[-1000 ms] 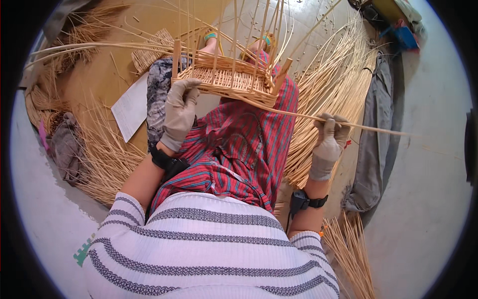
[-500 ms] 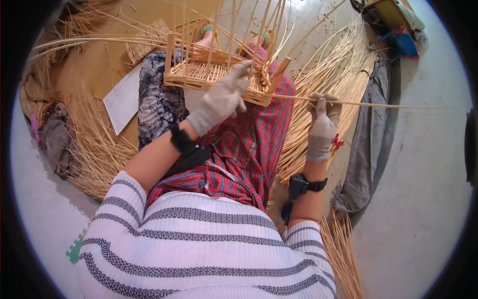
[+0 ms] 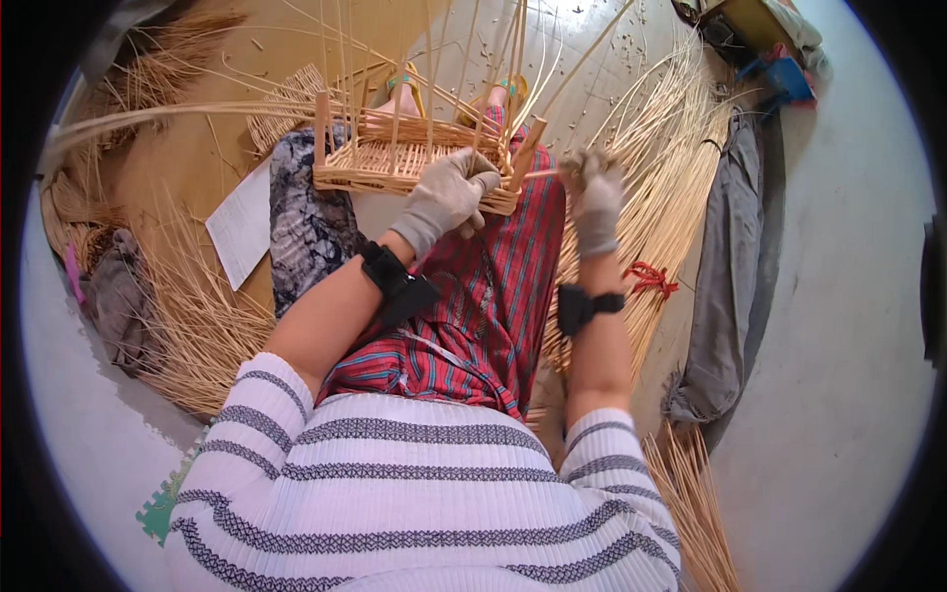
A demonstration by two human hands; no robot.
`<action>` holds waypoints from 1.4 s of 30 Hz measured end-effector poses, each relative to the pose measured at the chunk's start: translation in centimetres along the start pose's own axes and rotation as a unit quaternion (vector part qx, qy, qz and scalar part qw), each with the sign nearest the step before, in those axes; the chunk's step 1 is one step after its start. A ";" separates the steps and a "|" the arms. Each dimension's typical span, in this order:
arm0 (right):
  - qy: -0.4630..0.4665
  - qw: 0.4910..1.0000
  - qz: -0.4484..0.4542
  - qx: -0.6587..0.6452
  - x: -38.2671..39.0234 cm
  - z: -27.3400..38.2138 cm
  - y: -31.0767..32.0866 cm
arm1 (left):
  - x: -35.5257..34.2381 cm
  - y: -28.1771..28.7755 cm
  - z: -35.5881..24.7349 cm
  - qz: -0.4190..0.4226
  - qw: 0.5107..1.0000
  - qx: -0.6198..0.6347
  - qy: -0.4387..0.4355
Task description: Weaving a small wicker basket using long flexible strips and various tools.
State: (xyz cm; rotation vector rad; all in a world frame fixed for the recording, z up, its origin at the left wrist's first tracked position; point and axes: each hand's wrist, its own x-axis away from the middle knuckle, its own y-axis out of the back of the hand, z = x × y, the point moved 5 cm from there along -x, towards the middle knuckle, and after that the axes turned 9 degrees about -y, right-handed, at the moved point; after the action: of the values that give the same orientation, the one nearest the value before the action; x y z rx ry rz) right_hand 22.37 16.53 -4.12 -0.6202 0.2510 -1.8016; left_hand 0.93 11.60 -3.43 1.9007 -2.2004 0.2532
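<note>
A shallow, half-woven wicker basket (image 3: 370,158) rests over my knees, with wooden corner posts (image 3: 528,153) and thin upright stakes rising from it. My left hand (image 3: 446,200), in a pale work glove, is closed on the basket's near side, thumb and fingers at the rim near the right corner. To the right of the corner post, my gloved right hand (image 3: 595,202) is blurred by motion. A wicker strand (image 3: 541,175) runs from the post into its curled fingers. The strand beyond that hand cannot be made out.
A large bundle of loose wicker rods (image 3: 651,187) lies at my right, with a red tie (image 3: 651,278) and grey cloth (image 3: 725,296) beside it. More rods (image 3: 202,316) lie left. A white sheet (image 3: 242,227) and woven panel (image 3: 286,107) are on the floor.
My right hand has swung up and left toward the corner post, shortening the strand between them. My left hand has slid slightly down, its index finger no longer stretched over the rim.
</note>
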 end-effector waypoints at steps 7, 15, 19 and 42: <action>0.033 0.981 -0.003 -0.192 -1.0 -0.6 5.0 | 4.1 -0.8 -4.8 -0.052 0.952 -0.187 -0.238; -0.025 0.943 0.047 -0.328 -1.2 3.1 0.8 | 3.9 -4.6 -6.2 -0.015 0.718 -0.511 -0.472; 0.063 0.979 -0.015 -0.194 -1.2 2.0 1.4 | 3.3 -4.2 -4.8 -0.022 0.757 -0.474 -0.448; -0.041 0.979 0.069 0.190 -2.5 0.8 -11.1 | 3.5 -3.8 -4.1 -0.069 0.705 -0.492 -0.506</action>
State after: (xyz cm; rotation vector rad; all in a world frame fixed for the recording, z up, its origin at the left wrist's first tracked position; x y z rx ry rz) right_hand 14.18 22.52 1.03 -0.3928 -0.1038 -1.6285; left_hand 4.41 8.86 1.45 1.5386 -1.8027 -1.9887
